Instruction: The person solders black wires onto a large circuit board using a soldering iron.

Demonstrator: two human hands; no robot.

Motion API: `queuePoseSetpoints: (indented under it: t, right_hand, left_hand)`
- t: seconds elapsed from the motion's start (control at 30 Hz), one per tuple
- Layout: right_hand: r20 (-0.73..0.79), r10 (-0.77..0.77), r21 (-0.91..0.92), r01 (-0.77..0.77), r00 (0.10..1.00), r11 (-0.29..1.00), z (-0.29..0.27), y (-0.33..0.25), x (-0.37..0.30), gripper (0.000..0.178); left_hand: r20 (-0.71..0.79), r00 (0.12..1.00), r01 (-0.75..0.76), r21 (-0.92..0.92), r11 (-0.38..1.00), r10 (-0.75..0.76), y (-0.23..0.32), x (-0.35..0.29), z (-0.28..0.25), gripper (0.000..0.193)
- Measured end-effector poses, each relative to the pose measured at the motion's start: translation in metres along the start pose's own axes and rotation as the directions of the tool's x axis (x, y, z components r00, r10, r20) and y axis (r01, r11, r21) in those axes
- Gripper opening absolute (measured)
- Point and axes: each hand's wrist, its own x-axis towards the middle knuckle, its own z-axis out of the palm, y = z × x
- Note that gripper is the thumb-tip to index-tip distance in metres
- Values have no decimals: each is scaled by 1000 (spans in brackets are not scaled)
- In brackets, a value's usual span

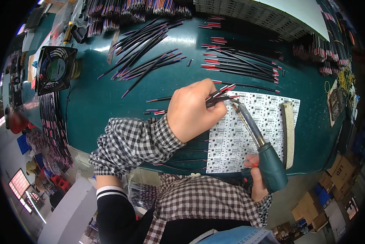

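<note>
My left hand (194, 109) is closed around a small bunch of black cables (220, 96) with bare red and white wire ends, pointing right. Their other ends stick out to the left of the hand. In my right hand (257, 181) is a soldering iron (271, 164) with a dark green handle, partly hiding the fingers. Its metal tip reaches up to the wire ends; I cannot tell whether it touches them. Below the tip lies a white sheet of small circuit boards (227, 140), with a pale, narrow bar (288, 134) along its right side.
Loose black cables (239, 65) lie beyond my hands, with another pile (146, 49) to their left. A square black fan (55, 70) stands at the left of the green table (89, 110). Bundled cables (125, 10) line the far edge. A stack of white panels (268, 18) stands far right.
</note>
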Motion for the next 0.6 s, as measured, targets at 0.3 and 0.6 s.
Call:
queuePoseSetpoints:
  t: [0.3, 0.6]
  right_hand:
    - [-6, 11, -13, -11, 1000, 1000, 1, 1, 0, 43]
    - [50, -70, -221, 80, 996, 972, -5, 6, -4, 37]
  left_hand:
    - [-19, 999, -33, 18, 999, 34, -1, -1, 2, 21]
    - [5, 1000, -10, 30, 1000, 10, 2, 1, 1, 17]
